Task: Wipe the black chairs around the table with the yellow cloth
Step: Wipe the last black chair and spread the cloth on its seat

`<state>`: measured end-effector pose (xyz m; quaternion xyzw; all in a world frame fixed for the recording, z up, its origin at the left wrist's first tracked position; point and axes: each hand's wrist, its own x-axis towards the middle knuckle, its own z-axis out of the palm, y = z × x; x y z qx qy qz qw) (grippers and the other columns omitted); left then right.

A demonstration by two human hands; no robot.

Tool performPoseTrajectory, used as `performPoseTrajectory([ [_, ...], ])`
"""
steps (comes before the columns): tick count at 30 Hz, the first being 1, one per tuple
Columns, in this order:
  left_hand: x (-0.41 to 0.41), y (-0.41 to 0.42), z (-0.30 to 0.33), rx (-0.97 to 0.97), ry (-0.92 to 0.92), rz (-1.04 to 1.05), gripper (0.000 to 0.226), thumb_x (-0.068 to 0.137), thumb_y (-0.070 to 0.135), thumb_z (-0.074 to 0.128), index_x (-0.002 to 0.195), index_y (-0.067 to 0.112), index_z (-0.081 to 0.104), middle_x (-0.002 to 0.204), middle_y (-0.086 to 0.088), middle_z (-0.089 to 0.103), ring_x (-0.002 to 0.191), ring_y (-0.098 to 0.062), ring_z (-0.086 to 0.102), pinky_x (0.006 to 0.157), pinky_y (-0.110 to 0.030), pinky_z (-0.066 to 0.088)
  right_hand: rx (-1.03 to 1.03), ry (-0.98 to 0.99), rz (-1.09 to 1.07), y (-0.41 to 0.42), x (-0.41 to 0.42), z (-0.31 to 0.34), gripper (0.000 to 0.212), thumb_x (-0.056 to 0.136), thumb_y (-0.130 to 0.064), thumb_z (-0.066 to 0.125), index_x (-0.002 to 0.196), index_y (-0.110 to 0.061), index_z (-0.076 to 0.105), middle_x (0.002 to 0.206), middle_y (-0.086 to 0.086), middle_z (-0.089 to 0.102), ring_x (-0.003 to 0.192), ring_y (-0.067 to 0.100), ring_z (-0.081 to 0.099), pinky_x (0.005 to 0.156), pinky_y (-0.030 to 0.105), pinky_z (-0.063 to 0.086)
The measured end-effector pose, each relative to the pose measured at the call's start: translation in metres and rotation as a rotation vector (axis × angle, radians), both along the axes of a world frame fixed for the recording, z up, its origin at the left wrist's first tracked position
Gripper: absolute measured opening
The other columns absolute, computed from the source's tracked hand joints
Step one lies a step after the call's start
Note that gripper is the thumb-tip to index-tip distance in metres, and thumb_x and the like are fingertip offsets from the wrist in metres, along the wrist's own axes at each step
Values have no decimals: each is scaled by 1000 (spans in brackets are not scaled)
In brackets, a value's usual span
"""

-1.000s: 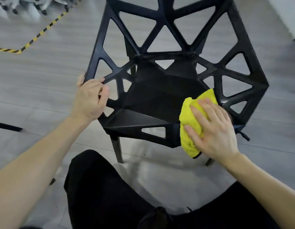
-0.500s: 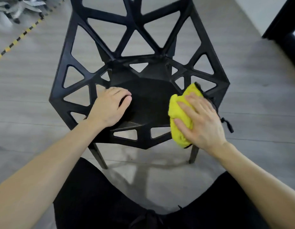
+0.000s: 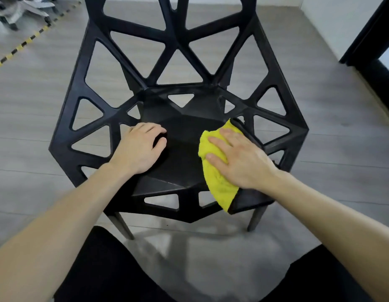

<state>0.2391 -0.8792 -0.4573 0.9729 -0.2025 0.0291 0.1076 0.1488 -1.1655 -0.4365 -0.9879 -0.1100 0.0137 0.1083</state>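
A black chair (image 3: 182, 168) with triangular cut-outs in its seat and back stands on the floor right in front of me, its back away from me. My right hand (image 3: 239, 158) lies flat with straight fingers on the yellow cloth (image 3: 217, 186), pressing it onto the right side of the seat. The cloth's lower end hangs toward the seat's front right edge. My left hand (image 3: 141, 147) rests on the left part of the seat, fingers curled downward with the tips against the surface, holding nothing.
Grey plank floor surrounds the chair. Yellow-black hazard tape (image 3: 25, 42) runs across the floor at upper left, near the grey base of an office chair (image 3: 21, 7). A dark door frame (image 3: 372, 40) stands at upper right. My black-trousered knees fill the bottom.
My left hand has left the chair's left arm frame and come to rest on the seat. My right hand has kept the cloth on the seat's right side while the view has swung to centre the chair.
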Motion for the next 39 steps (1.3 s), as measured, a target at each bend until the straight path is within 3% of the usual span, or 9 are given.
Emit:
performPoseTrajectory([
  [3, 2, -1, -6, -14, -3, 7, 38, 108, 37, 50, 142, 25, 63, 150, 6, 59, 144, -21, 45, 121, -44, 30, -101, 55, -41, 6, 87, -13, 98, 91, -75, 5, 167, -18, 27, 174, 21, 18, 163, 33, 11, 133, 45, 5],
  [8, 5, -1, -6, -18, -26, 14, 37, 103, 35, 49, 135, 26, 64, 143, 7, 62, 134, -21, 49, 110, -39, 29, -208, 77, -159, 39, 188, -20, 83, 105, -67, 21, 170, -18, 11, 175, 24, 3, 163, 37, -3, 131, 52, -6],
  [11, 4, -2, -5, -10, -15, 12, 34, 104, 30, 53, 136, 27, 64, 146, 7, 60, 135, -21, 49, 112, -41, 30, -157, 111, -123, 28, 144, -13, 85, 104, -69, 19, 170, -17, 10, 175, 26, 2, 164, 37, -3, 132, 52, -4],
  [16, 1, -2, -5, -10, -14, 3, 36, 104, 34, 51, 137, 27, 63, 146, 7, 60, 136, -22, 50, 115, -46, 34, -100, 47, -5, 3, 6, 0, 88, 99, -65, 12, 164, -10, 34, 165, 29, 34, 157, 40, 26, 132, 50, 14],
  [21, 0, -6, -3, -14, 23, 25, 48, 97, 45, 38, 135, 28, 62, 144, 8, 59, 134, -21, 50, 115, -48, 37, -191, 57, -34, 15, 92, -22, 92, 102, -64, -4, 165, -5, 27, 168, 33, 24, 160, 44, 16, 131, 56, 6],
  [24, -1, -4, -3, 1, 23, 27, 50, 95, 47, 37, 133, 27, 62, 141, 7, 60, 131, -22, 50, 113, -48, 40, -209, 90, -161, 39, 153, -25, 80, 107, -62, 19, 168, -10, 16, 173, 30, 8, 162, 41, 3, 131, 54, -2],
  [29, 22, -6, 11, 149, 36, -17, 49, 95, 62, 34, 123, 33, 62, 124, 6, 58, 123, -25, 55, 104, -51, 43, -132, 59, -100, 28, 87, -16, 96, 95, -79, 16, 168, -17, 22, 171, 28, 17, 162, 39, 10, 132, 51, 2],
  [34, 36, -2, -4, 168, 1, -15, 60, 106, 61, 30, 155, 34, 50, 166, 0, 42, 154, -27, 35, 129, -52, 25, -180, -62, -130, -4, 28, -15, 85, 100, -61, 10, 165, -12, 34, 168, 21, 34, 160, 33, 23, 133, 44, 7],
  [39, 40, -2, -8, 159, -16, -23, 67, 100, 63, 26, 154, 33, 50, 168, -3, 41, 157, -25, 33, 127, -52, 27, -260, -137, -232, 6, 165, -26, 68, 110, -43, 21, 162, 0, 30, 170, 26, 26, 162, 35, 16, 133, 49, -2],
])
